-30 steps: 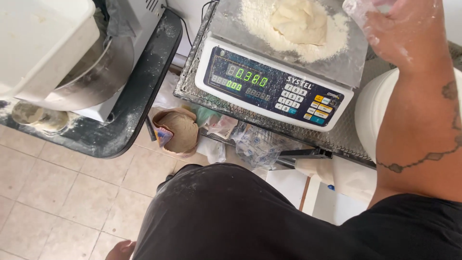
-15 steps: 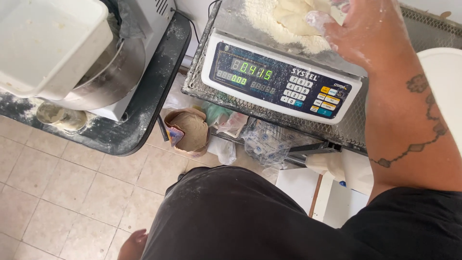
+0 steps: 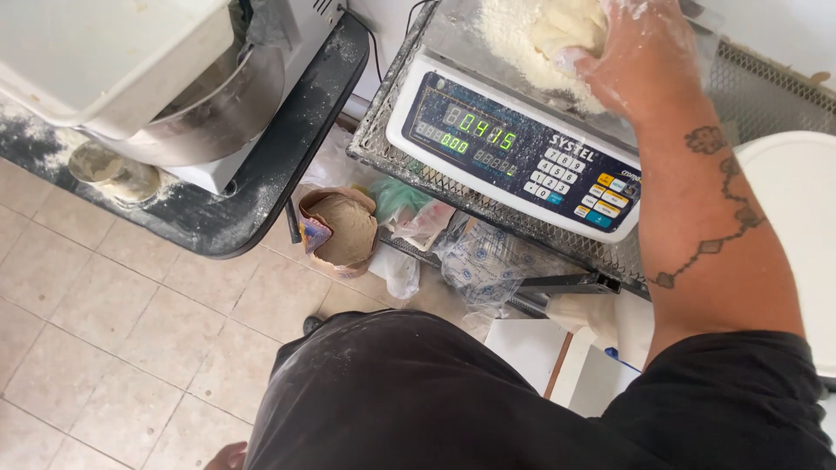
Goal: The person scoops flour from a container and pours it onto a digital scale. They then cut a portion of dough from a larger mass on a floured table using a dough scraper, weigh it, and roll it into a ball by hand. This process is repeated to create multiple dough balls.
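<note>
Scale pan [image 3: 470,35]: dough lump [image 3: 570,26] under right hand [image 3: 640,57]

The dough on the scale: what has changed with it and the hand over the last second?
The right hand, raised above the scale's far corner a second ago, came down and now presses floury fingers onto the dough on the weighing plate. The green readout changed. The left hand stayed low by the dark apron. The mixer and the open paper bag on the floor did not move.
</note>
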